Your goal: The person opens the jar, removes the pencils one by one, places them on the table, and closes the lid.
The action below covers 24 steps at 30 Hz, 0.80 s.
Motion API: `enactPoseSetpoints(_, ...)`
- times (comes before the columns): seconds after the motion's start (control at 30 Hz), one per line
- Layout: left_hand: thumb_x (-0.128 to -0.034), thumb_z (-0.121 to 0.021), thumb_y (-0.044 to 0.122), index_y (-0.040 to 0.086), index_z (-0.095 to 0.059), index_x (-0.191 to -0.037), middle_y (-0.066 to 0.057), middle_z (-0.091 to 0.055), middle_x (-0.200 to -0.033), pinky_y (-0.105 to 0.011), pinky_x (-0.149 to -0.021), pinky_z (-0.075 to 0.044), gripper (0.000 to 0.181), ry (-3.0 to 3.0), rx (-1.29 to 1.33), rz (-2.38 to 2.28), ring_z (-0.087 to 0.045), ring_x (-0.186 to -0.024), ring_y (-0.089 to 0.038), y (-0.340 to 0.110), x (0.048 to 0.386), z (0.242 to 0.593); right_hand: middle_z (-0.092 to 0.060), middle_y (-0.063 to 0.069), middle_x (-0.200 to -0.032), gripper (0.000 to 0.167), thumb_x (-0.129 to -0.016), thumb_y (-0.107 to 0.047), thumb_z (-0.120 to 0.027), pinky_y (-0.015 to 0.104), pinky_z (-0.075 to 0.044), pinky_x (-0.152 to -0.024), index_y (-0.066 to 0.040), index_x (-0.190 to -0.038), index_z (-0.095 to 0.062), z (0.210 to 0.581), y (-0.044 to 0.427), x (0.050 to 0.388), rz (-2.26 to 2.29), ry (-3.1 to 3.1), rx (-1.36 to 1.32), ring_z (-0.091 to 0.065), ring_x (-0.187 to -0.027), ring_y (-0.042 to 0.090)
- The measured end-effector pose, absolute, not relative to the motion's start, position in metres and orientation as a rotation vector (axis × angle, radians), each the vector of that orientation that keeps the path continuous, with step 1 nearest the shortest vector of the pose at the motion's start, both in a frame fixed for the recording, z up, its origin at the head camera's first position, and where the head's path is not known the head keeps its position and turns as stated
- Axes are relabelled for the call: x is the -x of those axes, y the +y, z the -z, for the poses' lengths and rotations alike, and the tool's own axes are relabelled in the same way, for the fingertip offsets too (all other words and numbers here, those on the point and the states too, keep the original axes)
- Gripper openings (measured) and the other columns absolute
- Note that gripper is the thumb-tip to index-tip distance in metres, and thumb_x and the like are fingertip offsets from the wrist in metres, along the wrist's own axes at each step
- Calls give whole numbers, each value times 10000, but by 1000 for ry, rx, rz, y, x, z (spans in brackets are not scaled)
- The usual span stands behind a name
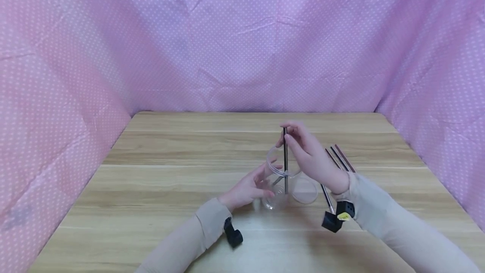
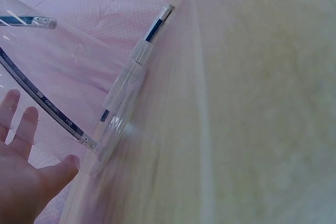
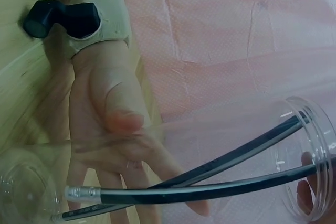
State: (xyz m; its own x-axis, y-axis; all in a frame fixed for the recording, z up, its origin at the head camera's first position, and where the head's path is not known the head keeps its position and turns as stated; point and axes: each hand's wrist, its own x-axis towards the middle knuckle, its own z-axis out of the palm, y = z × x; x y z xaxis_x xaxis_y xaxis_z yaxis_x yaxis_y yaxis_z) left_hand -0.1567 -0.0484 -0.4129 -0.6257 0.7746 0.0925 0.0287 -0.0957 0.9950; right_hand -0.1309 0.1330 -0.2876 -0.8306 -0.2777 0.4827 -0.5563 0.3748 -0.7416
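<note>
A clear plastic jar [image 1: 270, 205] stands upright on the table, its round rim at the top. My left hand [image 1: 248, 188] holds it from the left, thumb in front and fingers behind the clear wall. My right hand [image 1: 312, 159] is above the rim and pinches the upper end of a dark pencil [image 1: 286, 159], whose lower part hangs inside the jar. Another dark pencil [image 2: 47, 103], with printed lettering, leans within the jar. In the right wrist view both pencils cross, and one pencil's metal band [image 3: 84, 193] shows at its lower end. The right fingertips are partly hidden behind the rim there.
A round clear lid [image 1: 305, 191] lies flat just right of the jar. Several pencils [image 1: 344, 158] lie on the wooden table [image 1: 182, 146] beyond and under the right forearm, partly covered by it. Pink dotted cloth [image 1: 242, 45] hangs behind and at both sides.
</note>
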Motion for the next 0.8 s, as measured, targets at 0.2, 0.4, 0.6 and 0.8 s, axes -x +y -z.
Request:
enactPoseSetpoints(0.2,-802,-587,-143,192,-119,-1532,-103,-264,-1554,-308,-898,-517,929,1604,-874,-1782,-464,-1196,-501,-48,157,412,-528,150,-917,257,-985,27,-363,120,-469,-856,85,-1232,-401,283,135,134,-1569,-2323,-719,-609,-825,35)
enactPoseSetpoints(0.4,-813,-606,-117,252,-142,-1527,-101,-253,-1559,-354,-971,-486,928,1610,-856,-1783,-391,-1319,-409,-49,156,413,-487,156,-948,262,-1002,-8,-348,185,-534,-811,68,-1250,-384,279,137,138,-1680,-2332,-670,-630,-781,43)
enactPoseSetpoints(0.6,-810,-611,-116,225,-142,-1529,-139,-240,-1557,-337,-989,-470,924,1617,-880,-1791,-344,-1356,-387,-49,156,412,-481,101,-950,278,-1015,-34,-319,250,-571,-760,54,-1276,-358,278,139,142,-1774,-2316,-662,-624,-777,78)
enactPoseSetpoints(0.8,-812,-611,-115,225,-158,-1526,-151,-243,-1553,-324,-965,-481,911,1623,-875,-1785,-355,-1338,-415,-49,156,411,-475,67,-963,285,-1019,-56,-321,287,-584,-702,45,-1281,-369,277,140,147,-1825,-2297,-646,-609,-762,94)
